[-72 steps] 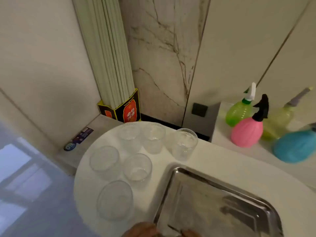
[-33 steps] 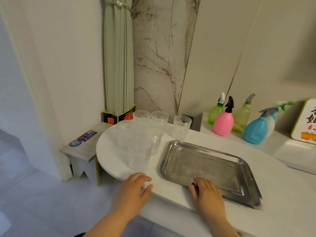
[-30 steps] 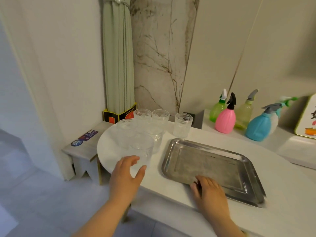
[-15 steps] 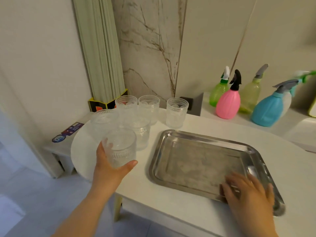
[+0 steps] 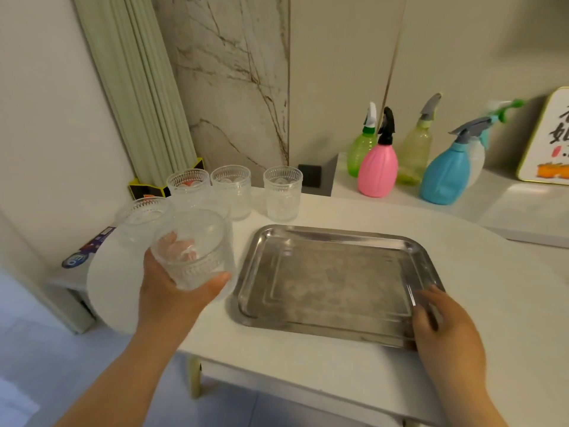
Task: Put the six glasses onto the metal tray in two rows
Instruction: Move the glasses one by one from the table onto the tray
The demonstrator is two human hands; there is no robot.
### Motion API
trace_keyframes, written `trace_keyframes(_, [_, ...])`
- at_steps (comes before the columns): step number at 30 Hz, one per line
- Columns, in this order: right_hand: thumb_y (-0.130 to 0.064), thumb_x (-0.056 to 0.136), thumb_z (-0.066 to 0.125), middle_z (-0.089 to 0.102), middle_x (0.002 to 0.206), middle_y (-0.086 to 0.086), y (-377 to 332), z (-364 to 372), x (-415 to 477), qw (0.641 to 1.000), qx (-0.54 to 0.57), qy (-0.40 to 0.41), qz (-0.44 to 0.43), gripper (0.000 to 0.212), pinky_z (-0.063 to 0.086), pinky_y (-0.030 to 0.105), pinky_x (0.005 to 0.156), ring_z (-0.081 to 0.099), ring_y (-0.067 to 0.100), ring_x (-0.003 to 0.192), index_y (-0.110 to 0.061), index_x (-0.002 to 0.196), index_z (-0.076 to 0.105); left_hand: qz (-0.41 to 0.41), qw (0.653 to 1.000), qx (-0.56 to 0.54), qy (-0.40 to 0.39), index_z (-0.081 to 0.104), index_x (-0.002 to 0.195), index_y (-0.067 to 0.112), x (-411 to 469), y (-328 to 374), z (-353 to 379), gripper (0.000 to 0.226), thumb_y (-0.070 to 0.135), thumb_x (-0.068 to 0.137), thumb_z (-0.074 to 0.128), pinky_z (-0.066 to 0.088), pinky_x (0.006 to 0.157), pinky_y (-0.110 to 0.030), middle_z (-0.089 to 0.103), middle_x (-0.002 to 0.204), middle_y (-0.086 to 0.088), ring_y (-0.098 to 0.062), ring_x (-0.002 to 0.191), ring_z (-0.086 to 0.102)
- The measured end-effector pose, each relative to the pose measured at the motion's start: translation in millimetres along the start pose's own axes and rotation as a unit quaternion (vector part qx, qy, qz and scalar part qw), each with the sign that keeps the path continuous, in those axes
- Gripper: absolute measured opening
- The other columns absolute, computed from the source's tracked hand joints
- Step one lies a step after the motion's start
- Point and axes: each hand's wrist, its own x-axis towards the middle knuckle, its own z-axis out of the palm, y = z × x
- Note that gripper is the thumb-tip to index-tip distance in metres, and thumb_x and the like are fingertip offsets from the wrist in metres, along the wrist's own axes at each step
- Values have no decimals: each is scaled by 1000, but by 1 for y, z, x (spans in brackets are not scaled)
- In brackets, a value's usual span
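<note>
Left hand (image 5: 172,291) is wrapping 1 ribbed clear glass (image 5: 192,248), holding it tilted above the white table (image 5: 308,359), just left of the metal tray (image 5: 332,282). Right hand (image 5: 443,328) is gripping the tray's near right rim. The tray is lying bare, rectangular, dull steel. 4 glasses (image 5: 281,192) are standing behind.

White table (image 5: 354,211) bears the metal tray (image 5: 332,238) and standing glasses (image 5: 282,194) beside it
</note>
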Motion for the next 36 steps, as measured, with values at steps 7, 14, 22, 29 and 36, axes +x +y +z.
trace_keyframes(7, [4, 85, 42, 44, 137, 19, 2, -3, 5, 995, 63, 16, 69, 36, 30, 41, 103, 34, 29, 129, -2, 119, 51, 30, 975, -19, -219, 32, 122, 26, 8, 44, 90, 87, 23, 51, 82, 39, 86, -19, 47, 110, 10, -9, 101, 47])
trace_keyframes(14, [9, 83, 42, 45, 138, 14, 4, 4, 2, 999, 14, -34, 18, 38, 31, 35, 102, 40, 29, 126, -3, 118, 53, -7, 954, -87, -285, 31, 122, 22, -6, 59, 188, 84, 22, 55, 81, 35, 82, -11, 41, 109, 14, -4, 101, 42])
trace_keyframes(22, [-3, 88, 44, 37, 144, 9, 9, 7, 1, 997, -35, -62, -29, 34, 29, 33, 104, 29, 23, 133, -10, 121, 52, -23, 964, -80, -252, 27, 123, 18, -2, 49, 216, 85, 24, 57, 80, 33, 82, -15, 39, 113, 8, -5, 102, 36])
trace_keyframes(29, [-4, 89, 44, 37, 144, 7, 9, 8, 0, 998, -33, -52, -24, 33, 30, 36, 105, 28, 21, 134, -11, 119, 53, -17, 959, -77, -273, 25, 125, 17, -6, 46, 231, 89, 24, 56, 80, 32, 90, -22, 41, 132, -3, -12, 112, 39])
trace_keyframes(36, [-3, 84, 52, 43, 139, 15, 2, 10, -1, 996, -60, -54, -41, 33, 21, 38, 109, 27, 30, 133, -6, 117, 54, -10, 944, -58, -326, 16, 133, 21, -7, 48, 222, 92, 27, 63, 76, 26, 92, -22, 33, 140, -3, -17, 125, 34])
